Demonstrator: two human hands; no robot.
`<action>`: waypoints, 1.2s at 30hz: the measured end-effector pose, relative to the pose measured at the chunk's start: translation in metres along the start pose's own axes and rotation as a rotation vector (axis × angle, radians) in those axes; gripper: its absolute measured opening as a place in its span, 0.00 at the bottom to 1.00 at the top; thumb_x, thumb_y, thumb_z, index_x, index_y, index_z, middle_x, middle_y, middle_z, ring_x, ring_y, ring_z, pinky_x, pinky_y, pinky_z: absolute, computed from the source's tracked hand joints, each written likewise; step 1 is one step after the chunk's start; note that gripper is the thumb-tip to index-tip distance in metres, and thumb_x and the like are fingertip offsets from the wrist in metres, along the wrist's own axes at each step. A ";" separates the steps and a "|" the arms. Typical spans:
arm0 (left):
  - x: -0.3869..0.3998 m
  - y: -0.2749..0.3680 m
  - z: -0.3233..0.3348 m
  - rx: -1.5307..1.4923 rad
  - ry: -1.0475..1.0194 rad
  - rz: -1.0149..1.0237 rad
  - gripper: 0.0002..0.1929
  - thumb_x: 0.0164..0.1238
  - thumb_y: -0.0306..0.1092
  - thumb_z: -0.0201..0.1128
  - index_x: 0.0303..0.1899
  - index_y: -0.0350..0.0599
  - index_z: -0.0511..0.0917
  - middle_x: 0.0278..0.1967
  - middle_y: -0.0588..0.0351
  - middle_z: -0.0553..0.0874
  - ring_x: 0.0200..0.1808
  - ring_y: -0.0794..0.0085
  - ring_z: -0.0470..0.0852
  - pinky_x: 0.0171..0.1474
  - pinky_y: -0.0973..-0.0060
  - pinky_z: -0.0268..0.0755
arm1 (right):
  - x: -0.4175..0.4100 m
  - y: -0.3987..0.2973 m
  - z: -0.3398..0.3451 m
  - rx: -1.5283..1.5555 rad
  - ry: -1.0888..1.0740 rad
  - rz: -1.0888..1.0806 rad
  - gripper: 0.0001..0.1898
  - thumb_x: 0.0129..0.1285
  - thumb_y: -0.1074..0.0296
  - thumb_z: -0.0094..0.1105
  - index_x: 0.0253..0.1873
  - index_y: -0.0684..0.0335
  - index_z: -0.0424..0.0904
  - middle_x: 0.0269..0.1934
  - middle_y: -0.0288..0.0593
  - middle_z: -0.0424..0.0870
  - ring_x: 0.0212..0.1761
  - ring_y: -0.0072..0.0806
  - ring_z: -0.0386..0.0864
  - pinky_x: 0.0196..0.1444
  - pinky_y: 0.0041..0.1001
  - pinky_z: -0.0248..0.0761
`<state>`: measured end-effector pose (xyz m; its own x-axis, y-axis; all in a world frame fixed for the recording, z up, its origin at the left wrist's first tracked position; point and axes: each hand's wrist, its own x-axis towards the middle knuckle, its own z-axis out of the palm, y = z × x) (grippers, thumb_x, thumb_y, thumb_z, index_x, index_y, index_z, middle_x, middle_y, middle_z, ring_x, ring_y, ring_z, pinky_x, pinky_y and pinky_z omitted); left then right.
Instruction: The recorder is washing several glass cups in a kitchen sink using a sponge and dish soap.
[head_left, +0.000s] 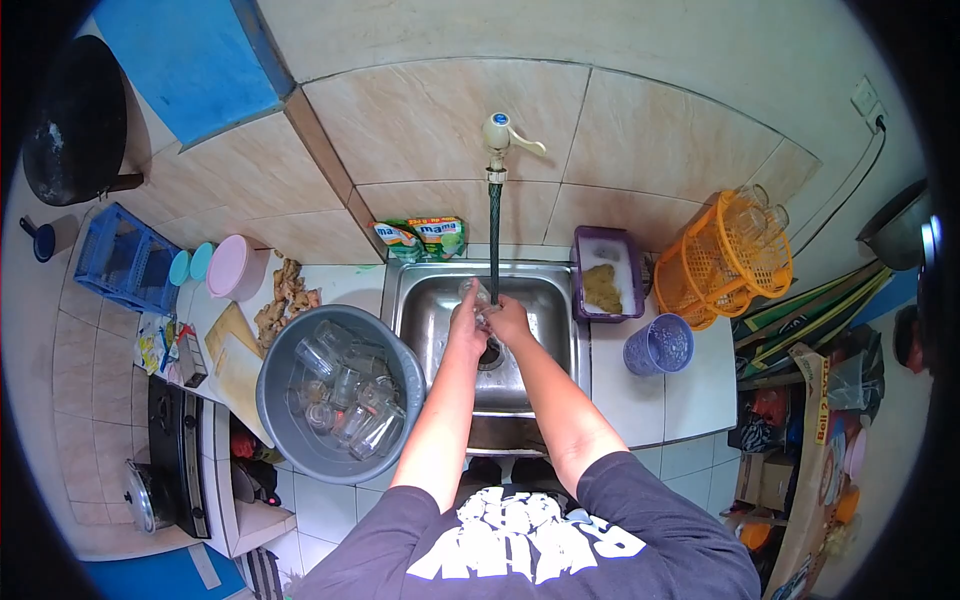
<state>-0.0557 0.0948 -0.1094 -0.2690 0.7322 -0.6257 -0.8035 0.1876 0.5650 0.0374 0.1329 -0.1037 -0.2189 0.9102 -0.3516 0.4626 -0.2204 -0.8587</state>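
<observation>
Over the steel sink basin (435, 337), my left hand (469, 326) and my right hand (510, 319) come together on a clear drinking glass (474, 291). The glass is partly covered by my fingers. A dark green hose (495, 225) runs down from the wall tap (497, 135) and ends at my right hand; whether water flows cannot be told. Below my hands the sink drain (491, 354) is partly visible. Left of the sink, a grey plastic tub (274, 390) holds several clear glasses (349, 386), some lying on their sides.
Right of the sink are a purple tub (637, 300) with suds and a sponge (602, 289), a purple plastic cup (660, 345) and an orange rack (690, 262) with upturned glasses (761, 217). Ginger (285, 292) and cutting boards (240, 367) lie left; detergent pouches (439, 236) stand behind.
</observation>
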 end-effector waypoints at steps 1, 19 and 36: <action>0.005 -0.002 -0.001 0.052 0.027 0.072 0.27 0.62 0.63 0.67 0.49 0.50 0.78 0.36 0.59 0.83 0.33 0.72 0.82 0.34 0.68 0.74 | 0.000 -0.002 0.001 0.038 0.018 -0.003 0.22 0.60 0.56 0.71 0.53 0.67 0.85 0.43 0.54 0.90 0.44 0.42 0.89 0.49 0.35 0.79; 0.014 -0.005 -0.014 -0.081 0.034 0.094 0.28 0.67 0.62 0.65 0.55 0.51 0.77 0.42 0.54 0.86 0.42 0.63 0.85 0.46 0.61 0.76 | 0.001 -0.004 0.008 -0.063 -0.055 -0.061 0.15 0.65 0.59 0.64 0.46 0.67 0.86 0.40 0.55 0.90 0.44 0.46 0.89 0.48 0.39 0.78; 0.002 -0.007 -0.009 0.030 0.032 0.086 0.25 0.69 0.65 0.62 0.44 0.50 0.80 0.30 0.60 0.84 0.29 0.73 0.82 0.28 0.74 0.70 | -0.013 -0.014 -0.004 0.008 -0.029 -0.082 0.11 0.66 0.68 0.58 0.48 0.65 0.85 0.41 0.56 0.90 0.44 0.45 0.89 0.49 0.39 0.79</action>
<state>-0.0558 0.0896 -0.1194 -0.3536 0.7256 -0.5903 -0.7604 0.1445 0.6331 0.0368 0.1255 -0.0858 -0.2802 0.9149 -0.2904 0.4355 -0.1484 -0.8879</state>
